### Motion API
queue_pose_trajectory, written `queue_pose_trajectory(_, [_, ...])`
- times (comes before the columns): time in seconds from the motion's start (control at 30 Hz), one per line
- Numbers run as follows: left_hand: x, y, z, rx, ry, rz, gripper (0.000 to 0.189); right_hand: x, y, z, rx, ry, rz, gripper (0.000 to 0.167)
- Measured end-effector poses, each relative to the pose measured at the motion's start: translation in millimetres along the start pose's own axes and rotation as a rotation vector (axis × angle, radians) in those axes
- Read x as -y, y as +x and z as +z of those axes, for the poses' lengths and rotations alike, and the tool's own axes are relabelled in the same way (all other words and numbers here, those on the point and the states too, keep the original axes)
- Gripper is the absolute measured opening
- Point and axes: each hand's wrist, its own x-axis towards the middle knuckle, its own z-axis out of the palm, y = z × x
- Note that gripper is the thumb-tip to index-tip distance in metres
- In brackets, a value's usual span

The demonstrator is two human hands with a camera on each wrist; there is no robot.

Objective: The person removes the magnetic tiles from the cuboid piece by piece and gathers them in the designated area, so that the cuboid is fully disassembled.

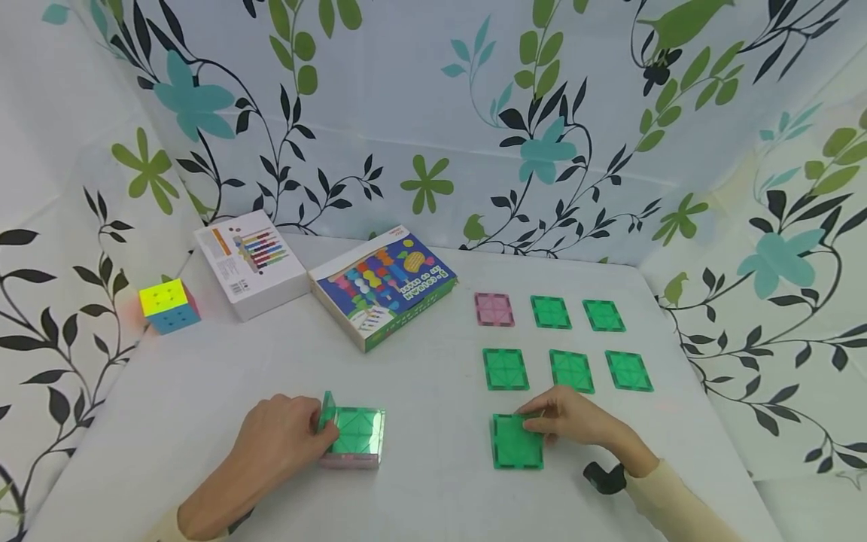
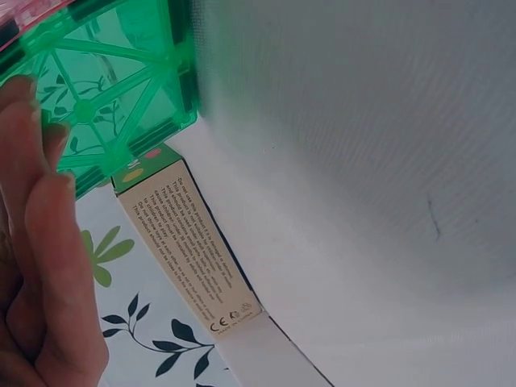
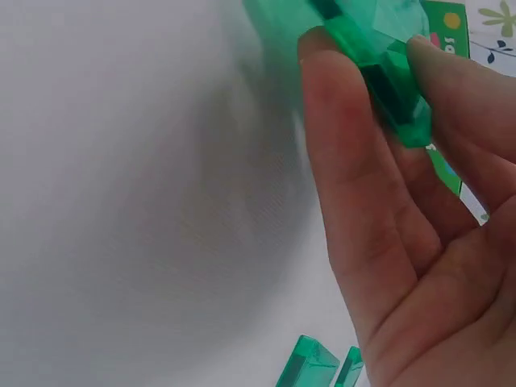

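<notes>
At a small build of see-through magnetic tiles, my left hand (image 1: 287,429) pinches an upright green tile (image 1: 328,411) along its left side. Another green tile (image 1: 359,430) shows within the build, and a pink tile (image 1: 352,461) forms its front edge. In the left wrist view, the fingers lie beside green tile (image 2: 121,81) with a ribbed pattern. To the right, my right hand (image 1: 576,418) holds a loose green tile (image 1: 517,444) by its right edge. The right wrist view has this tile (image 3: 379,72) between thumb and fingertips, above the white surface.
Beyond my right hand lie two rows of flat tiles, one pink (image 1: 494,309) and several green, such as the near-left one (image 1: 505,369). A colourful toy box (image 1: 382,286), a white box (image 1: 254,263) and a puzzle cube (image 1: 169,306) stand at the back left. Patterned cloth (image 1: 406,113) hangs behind.
</notes>
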Motion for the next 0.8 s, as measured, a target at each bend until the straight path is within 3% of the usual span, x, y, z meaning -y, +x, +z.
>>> queue_pose_trajectory(0.1, [0.0,0.1,0.5,-0.001,0.002,0.008,0.030,-1.6,-4.7,7.9,-0.038,-0.099,-0.067,0.028])
queue_pose_trajectory(0.27, [-0.2,0.2,0.2,-0.001,0.001,0.008,0.030,-4.6,-7.6,21.1,-0.169,-0.328,-0.193,0.021])
queue_pose_trajectory(0.57, [0.0,-0.3,0.7,-0.021,0.005,0.025,0.030,-4.6,-8.6,35.5,-0.309,-0.494,-0.108,0.020])
queue_pose_trajectory(0.73, [0.1,-1.0,0.9,-0.013,0.006,0.012,0.027,5.9,-14.9,42.5,-0.290,-0.645,-0.052,0.073])
queue_pose_trajectory(0.8, [0.2,-1.0,0.6,-0.011,0.008,0.011,0.027,8.9,-15.9,45.0,-0.274,-0.687,-0.047,0.085])
